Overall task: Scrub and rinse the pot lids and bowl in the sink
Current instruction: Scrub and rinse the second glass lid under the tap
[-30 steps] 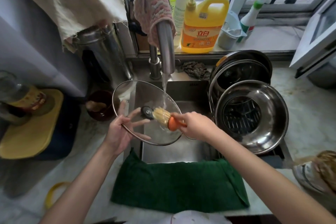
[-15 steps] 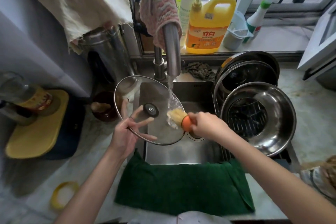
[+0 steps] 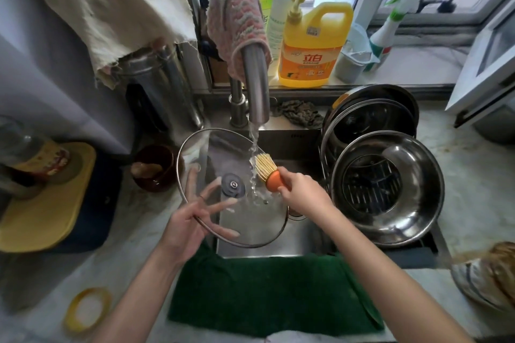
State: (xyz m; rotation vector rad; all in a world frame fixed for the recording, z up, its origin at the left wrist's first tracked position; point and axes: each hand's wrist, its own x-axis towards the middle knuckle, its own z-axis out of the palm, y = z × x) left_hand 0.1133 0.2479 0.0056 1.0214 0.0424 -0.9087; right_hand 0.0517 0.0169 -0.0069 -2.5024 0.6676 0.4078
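Lid (image 3: 223, 153) mid-scrub under the tap (image 3: 256, 86): left hand (image 3: 189, 223) props it, fingers spread straight; right hand (image 3: 301, 192) grips the brush (image 3: 267, 170). Bowl (image 3: 418, 220) and stacked lids (image 3: 370, 120) at the sink's (image 3: 292, 136) right edge probably remain.

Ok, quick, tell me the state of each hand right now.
Left hand: open, straight spread fingers supporting the glass lid.
Right hand: closed, gripping the scrub brush.
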